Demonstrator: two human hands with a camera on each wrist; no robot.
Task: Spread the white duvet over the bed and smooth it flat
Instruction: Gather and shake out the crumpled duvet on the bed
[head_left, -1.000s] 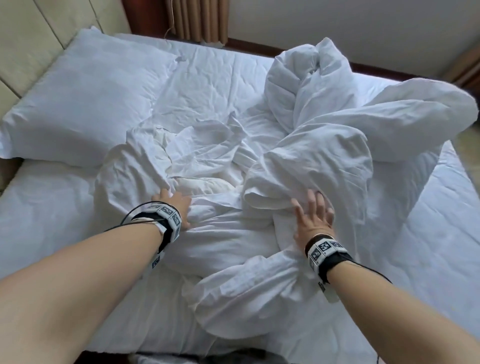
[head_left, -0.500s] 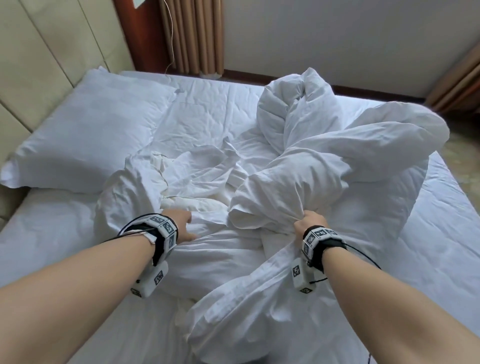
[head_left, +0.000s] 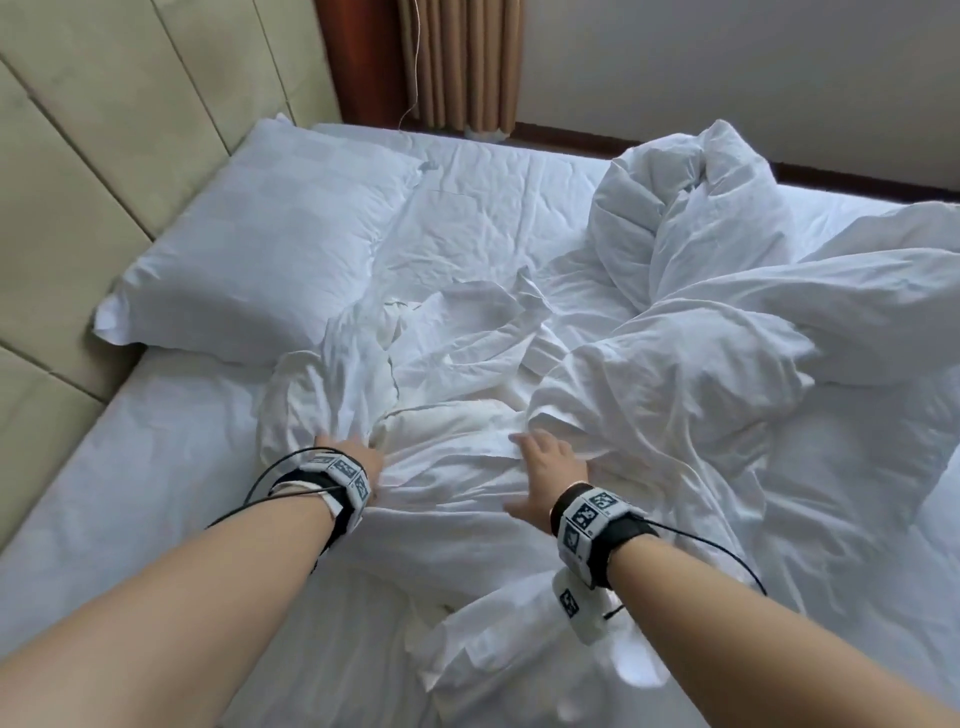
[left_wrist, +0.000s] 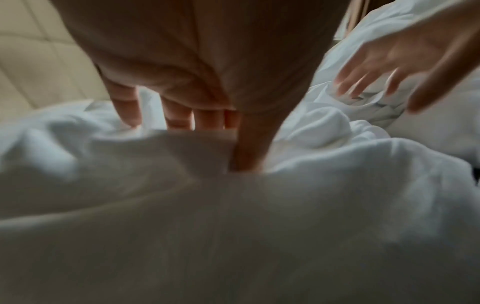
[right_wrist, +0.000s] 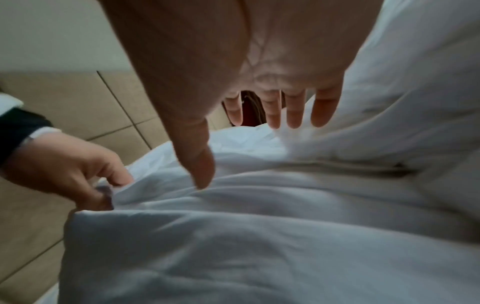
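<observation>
Both hands reach forward onto a crumpled white duvet (head_left: 675, 395) heaped in the middle of a bed (head_left: 130, 493).

Left hand (head_left: 349, 451) has its fingers curled into a fold of the duvet, gripping the cloth, as the right wrist view shows. Right hand (head_left: 546, 467) is spread with straight fingers, palm down over the duvet just beside it, holding nothing; whether it presses the cloth is unclear. Each wrist wears a band with black-and-white square markers and a thin cable. Beyond the hands the duvet rises in twisted mounds toward the far right side of the bed. At the far left a white pillow (head_left: 260, 249) lies against a beige padded headboard (head_left: 104, 130). Behind the bed hang tan curtains (head_left: 462, 62).
</observation>
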